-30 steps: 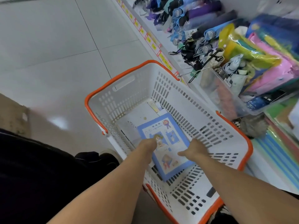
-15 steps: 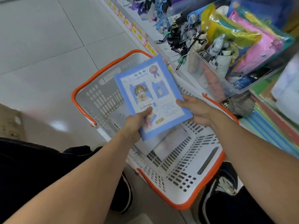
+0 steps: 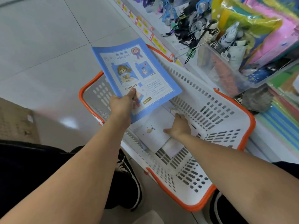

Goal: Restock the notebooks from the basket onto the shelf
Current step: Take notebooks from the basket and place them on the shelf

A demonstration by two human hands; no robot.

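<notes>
Left hand (image 3: 120, 107) pinches the blue-bordered notebook with a cartoon girl on its cover (image 3: 137, 75) at its near-left corner, thumb on top of the cover, fingers hidden beneath. Notebook is held up above the far-left part of the white slotted plastic basket with orange rim (image 3: 249, 125), tilted, cover facing the camera.

Right hand (image 3: 179, 128) is down inside the basket, fingers spread flat on a pale white notebook with a small orange print (image 3: 150, 131) lying on the basket floor. Grip there: resting on it, not closed round it as far as visible. Another pale item (image 3: 171, 147) lies just near of it, partly under it; too washed out to identify.

Basket sits on the grey tiled floor (image 3: 48, 46), just left of the white store shelf (image 3: 265, 139). On the shelf to the right: a clear plastic bin of folded umbrellas (image 3: 226, 65), bright pink and yellow plastic packs (image 3: 258, 29) above it, striped pastel folders (image 3: 284, 120) at the near right. Yellow price tags (image 3: 155, 40) run along the shelf edge. Black shoe (image 3: 129, 183) stands just left of the basket's near end.
</notes>
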